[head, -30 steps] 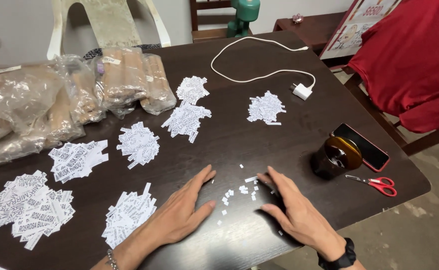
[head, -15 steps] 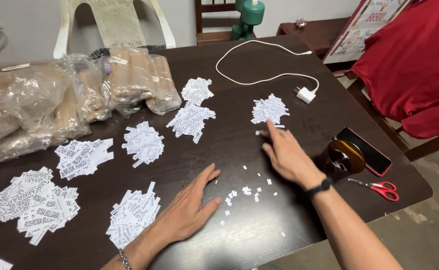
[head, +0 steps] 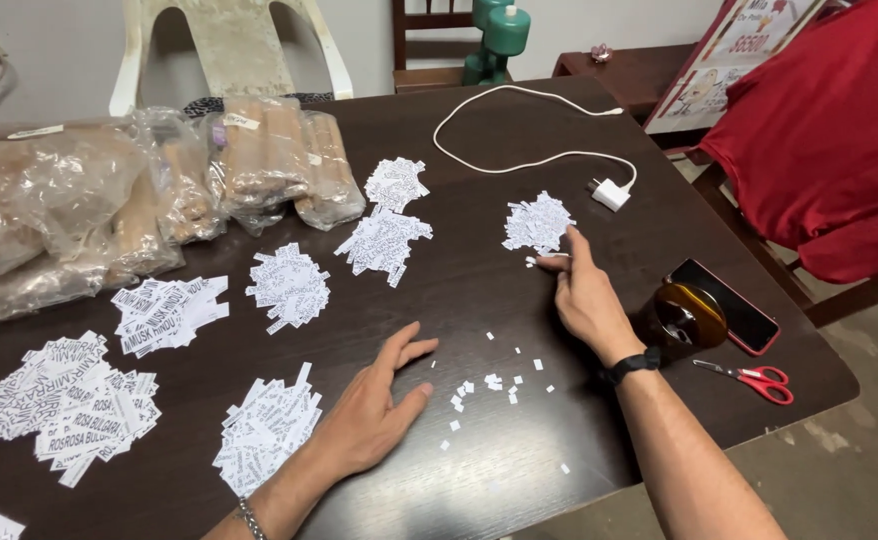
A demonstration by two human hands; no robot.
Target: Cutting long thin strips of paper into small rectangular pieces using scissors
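Right hand, fingers loosely extended and holding nothing visible, touches the far-right pile of paper slips; left hand rests open on the tabletop.

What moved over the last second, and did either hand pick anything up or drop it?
The right hand left the scattered small scraps near the front edge and reached away toward the far label pile, fingertips now at its near edge beside a loose slip. Whether it carried a slip there is too small to tell. The left hand stayed flat on the table. The other piles, cable, phone and scissors did not move.
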